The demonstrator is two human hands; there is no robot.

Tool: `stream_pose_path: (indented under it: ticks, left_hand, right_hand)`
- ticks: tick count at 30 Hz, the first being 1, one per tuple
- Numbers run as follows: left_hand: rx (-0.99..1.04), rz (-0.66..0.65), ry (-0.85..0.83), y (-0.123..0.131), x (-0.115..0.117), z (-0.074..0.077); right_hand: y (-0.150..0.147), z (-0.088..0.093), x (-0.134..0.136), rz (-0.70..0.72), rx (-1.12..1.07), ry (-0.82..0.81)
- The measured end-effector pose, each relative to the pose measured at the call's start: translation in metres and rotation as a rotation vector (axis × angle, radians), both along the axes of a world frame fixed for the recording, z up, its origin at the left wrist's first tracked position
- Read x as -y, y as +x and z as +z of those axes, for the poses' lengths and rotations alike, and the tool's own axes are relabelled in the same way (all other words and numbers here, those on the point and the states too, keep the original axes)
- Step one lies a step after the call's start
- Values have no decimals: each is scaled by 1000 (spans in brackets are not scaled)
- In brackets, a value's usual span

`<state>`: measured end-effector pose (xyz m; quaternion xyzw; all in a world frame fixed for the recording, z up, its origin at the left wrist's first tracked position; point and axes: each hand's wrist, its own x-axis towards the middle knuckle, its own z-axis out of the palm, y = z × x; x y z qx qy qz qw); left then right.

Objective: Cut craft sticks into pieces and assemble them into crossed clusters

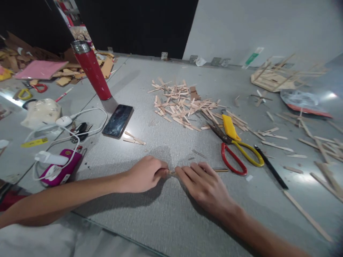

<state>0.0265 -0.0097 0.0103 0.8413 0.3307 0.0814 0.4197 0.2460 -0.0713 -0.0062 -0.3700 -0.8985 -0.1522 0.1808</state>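
My left hand (146, 175) is closed in a pinch, thumb against the bent forefinger, at a small thin piece (172, 172) between my two hands; its kind is too small to tell. Just to the right, my right hand (202, 180) lies low over the table with its fingers bent together. From beneath it a thin gold-brown rod (221, 170) sticks out to the right; the fingers hide most of it. Beyond that lie scissors (233, 148) with one red and one yellow handle, and a yellow-handled cutter (229, 127).
Wooden sticks (182, 103) lie heaped farther back. A phone (118, 120), a red flask (92, 73) and a magenta power strip (63, 167) with white cables stand left. Rightward are a black pen-like stick (272, 168), loose sticks (277, 146) and a stick frame (273, 80).
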Motion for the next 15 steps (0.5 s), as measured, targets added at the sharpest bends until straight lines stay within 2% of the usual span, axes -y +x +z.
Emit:
stream_pose_path:
  ticks: [2,6,8,10,12,14,15]
  left_hand:
    - [3,15,13,0,0,-1]
    - [61,105,-16,-1,1,-1]
    - [112,141,-98,-1,2,1]
    - [184,144,-220,-1,4,7]
    - [258,123,-339,-2,7,14]
    - [289,109,-413,-2,11,21]
    - [292,98,-408,-3,12,24]
  right_hand:
    - [-2,1,4,-31,-41,-16]
    - [-3,7,10,-148,-77,143]
    - [-2,12,10,-239,-239,76]
    - [-1,19,6,-351,-512,-190]
    - [-1,31,1,-449,-740,-558]
    - [0,46,-2,-447,-846,-871]
    - [-1,53,-2,-449,-892,-949]
